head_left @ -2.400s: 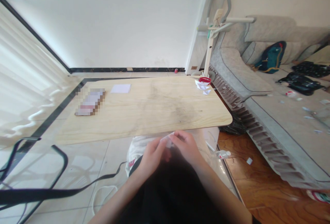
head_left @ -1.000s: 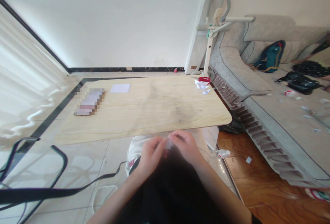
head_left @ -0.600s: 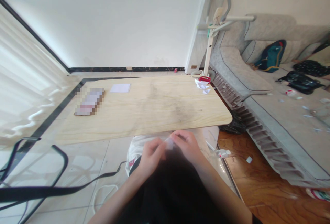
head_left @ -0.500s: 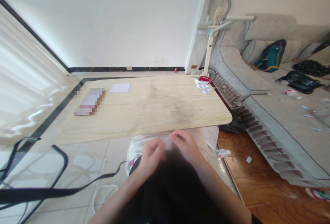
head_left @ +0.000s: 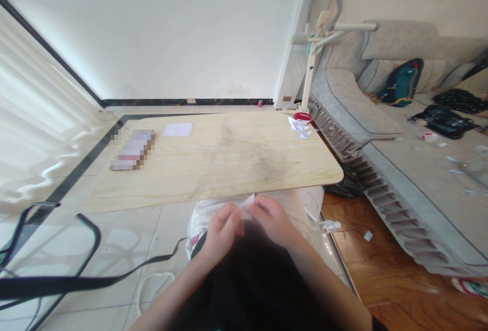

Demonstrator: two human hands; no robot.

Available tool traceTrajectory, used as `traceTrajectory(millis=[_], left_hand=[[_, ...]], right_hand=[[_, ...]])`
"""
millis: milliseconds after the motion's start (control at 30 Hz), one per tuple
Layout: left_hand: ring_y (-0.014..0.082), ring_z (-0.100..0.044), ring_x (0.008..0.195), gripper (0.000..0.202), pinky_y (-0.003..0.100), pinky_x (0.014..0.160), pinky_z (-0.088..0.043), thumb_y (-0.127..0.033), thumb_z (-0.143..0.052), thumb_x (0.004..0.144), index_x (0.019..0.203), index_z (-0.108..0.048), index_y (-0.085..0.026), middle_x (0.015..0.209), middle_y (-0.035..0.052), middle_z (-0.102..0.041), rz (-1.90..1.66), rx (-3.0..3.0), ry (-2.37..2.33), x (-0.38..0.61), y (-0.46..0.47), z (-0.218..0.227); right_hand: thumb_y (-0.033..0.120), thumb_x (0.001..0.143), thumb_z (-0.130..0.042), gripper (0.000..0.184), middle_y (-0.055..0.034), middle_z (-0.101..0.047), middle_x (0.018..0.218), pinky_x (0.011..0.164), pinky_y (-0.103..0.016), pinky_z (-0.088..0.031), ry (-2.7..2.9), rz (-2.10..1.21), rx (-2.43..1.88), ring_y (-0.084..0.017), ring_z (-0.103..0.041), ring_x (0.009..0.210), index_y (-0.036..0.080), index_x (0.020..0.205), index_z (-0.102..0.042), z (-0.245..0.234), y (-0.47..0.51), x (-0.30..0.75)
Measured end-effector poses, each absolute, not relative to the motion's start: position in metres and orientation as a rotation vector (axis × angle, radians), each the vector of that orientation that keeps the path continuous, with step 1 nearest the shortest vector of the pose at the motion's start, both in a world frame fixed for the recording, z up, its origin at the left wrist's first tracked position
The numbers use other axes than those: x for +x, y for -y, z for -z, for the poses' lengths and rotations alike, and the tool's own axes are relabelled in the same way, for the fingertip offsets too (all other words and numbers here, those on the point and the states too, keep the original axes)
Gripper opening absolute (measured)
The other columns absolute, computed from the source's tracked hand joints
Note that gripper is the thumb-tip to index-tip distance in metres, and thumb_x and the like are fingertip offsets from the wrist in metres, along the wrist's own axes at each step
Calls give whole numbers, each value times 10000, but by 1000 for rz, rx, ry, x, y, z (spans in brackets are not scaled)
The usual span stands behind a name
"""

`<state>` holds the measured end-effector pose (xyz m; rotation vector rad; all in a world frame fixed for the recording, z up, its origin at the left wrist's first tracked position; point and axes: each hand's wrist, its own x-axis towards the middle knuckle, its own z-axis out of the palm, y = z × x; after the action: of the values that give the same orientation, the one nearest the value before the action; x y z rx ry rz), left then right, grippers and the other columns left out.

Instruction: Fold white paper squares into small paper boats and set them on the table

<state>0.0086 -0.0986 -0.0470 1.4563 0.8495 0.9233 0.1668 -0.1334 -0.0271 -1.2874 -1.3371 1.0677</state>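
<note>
Between my two hands, just in front of the table's near edge and above my lap, is a small folded piece of white paper [head_left: 248,201]. My left hand [head_left: 223,227] pinches its left side, and my right hand [head_left: 271,219] grips its right side. The fingers cover much of the paper, and its lower part is blurred. On the wooden table [head_left: 183,168], several small folded white paper pieces [head_left: 300,126] lie at the far right corner beside a red-handled object [head_left: 303,116]. A stack of white paper [head_left: 178,129] rests at the back left.
A blurred-out flat object [head_left: 132,150] lies at the table's left. To the right are a grey sofa [head_left: 430,163] with a backpack [head_left: 404,83], and a plastic bottle [head_left: 331,226] low beside the table. A black strap [head_left: 95,282] crosses the lower left, near a dark metal frame [head_left: 91,234].
The paper has turned between my fingers, and a pointed corner now sticks up above them. My right hand has shifted slightly down. Things on the table stay put.
</note>
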Motion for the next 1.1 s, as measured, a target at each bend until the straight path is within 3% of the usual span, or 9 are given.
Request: traceTrajectory(millis=[367,533,733,967,1100], left_hand=[[121,-527,496,436,249,569,-435,-362,-484,927,529,-519,-187,476,-12,-544,-867,1489,-894,9,95,41],[130,-555,508,244,242,530,-443,-386,-525,908,784,-595,-187,554,-33,-582,-931,1510,-1019,10,96,40],[168,-621,735,122,277,676,-496,-280,-621,857,925,-671,-192,835,38,-687,-1031,1825,-1081,11,95,33],[175,-623,758,125,282,683,-502,-266,-611,864,931,-693,-199,859,48,-687,-1033,1849,-1032,12,94,30],[156,-601,634,170,257,603,-477,-320,-567,885,833,-661,-189,670,3,-648,-965,1626,-1070,13,95,31]], right_hand=[[354,940,-512,323,22,-551,614,591,-260,-386,1335,-1018,-1304,-137,-502,602,199,658,-533,27,134,167],[346,940,-504,308,19,-540,626,587,-263,-381,1340,-945,-1359,-143,-496,614,200,670,-531,26,134,169],[351,938,-499,313,22,-505,620,576,-265,-353,1358,-905,-1399,-143,-461,609,196,668,-524,27,134,169],[330,934,-498,306,27,-480,611,564,-264,-339,1392,-844,-1412,-141,-442,593,204,656,-498,27,133,170],[336,932,-501,310,26,-504,609,568,-261,-352,1381,-859,-1390,-142,-460,597,204,652,-504,25,134,170]])
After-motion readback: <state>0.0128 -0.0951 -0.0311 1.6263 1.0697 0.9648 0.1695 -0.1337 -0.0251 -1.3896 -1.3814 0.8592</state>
